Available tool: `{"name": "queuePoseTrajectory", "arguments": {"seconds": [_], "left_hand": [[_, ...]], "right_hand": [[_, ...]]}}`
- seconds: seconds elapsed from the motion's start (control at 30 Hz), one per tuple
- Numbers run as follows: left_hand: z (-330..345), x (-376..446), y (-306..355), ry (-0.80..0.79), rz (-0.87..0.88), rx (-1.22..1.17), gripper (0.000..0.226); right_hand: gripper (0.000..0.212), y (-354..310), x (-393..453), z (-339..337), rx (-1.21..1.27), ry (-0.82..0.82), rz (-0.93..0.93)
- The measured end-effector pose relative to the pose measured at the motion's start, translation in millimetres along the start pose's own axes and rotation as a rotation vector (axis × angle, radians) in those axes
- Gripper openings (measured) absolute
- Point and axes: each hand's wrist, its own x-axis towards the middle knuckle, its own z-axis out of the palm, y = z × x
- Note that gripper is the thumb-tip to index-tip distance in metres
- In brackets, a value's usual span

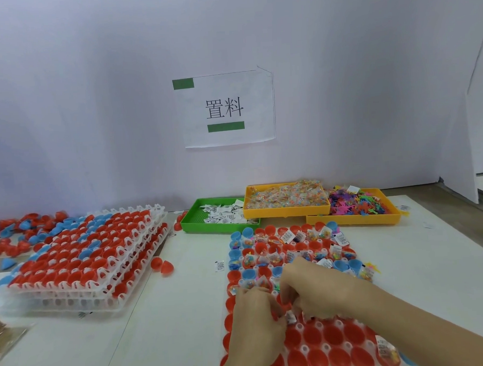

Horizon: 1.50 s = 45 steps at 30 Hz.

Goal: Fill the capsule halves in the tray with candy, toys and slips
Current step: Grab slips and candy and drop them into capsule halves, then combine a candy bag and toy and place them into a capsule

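A white tray (301,326) of red and blue capsule halves (312,336) lies in front of me. Its far rows hold candy packets, toys and slips; the near rows are mostly bare red halves. Both hands hover over the tray's middle, close together. My left hand (256,324) has curled fingers and pinches a small white slip (290,316). My right hand (316,291) is curled downward over the halves, fingertips hidden; what it holds is unclear. Behind the tray stand a green tray (192,222) of slips, a yellow tray (286,211) of candy and another yellow tray (351,219) of toys.
A stack of white trays (82,255) filled with red and blue halves sits at the left, with loose halves (160,265) beside and behind it. One stray slip (219,265) lies left of my tray. A paper sign (225,108) hangs on the wall.
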Motion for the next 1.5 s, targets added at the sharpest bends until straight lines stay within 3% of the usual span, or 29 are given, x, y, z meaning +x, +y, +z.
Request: {"name": "queuePoseTrajectory", "arguments": {"seconds": [0.13, 0.53, 0.83, 1.17, 1.37, 1.5], "left_hand": [[-0.8, -0.6, -0.8, 0.021, 0.001, -0.012, 0.002], [-27.7, 9.4, -11.3, 0.030, -0.029, -0.165, 0.033], [-46.5, 28.8, -15.5, 0.146, 0.046, -0.208, 0.013], [-55.5, 80.2, -16.9, 0.176, 0.126, -0.359, 0.020], [-59.2, 150.0, -40.4, 0.183, 0.081, -0.243, 0.009], [-55.4, 209.0, -64.9, 0.196, 0.029, -0.066, 0.017]], "right_hand": [[0.026, -2.0, -2.4, -3.8, -0.025, -0.022, -0.015], [0.023, -4.2, -3.4, -7.8, -0.012, -0.018, -0.021], [0.021, 8.2, 2.6, -13.5, 0.005, 0.024, -0.026], [0.025, 64.2, 18.2, -42.6, 0.210, 0.410, 0.043], [0.023, 118.0, 33.6, -65.7, 0.294, 0.655, 0.160], [0.026, 170.6, 46.4, -72.7, 0.290, 0.806, 0.329]]}}
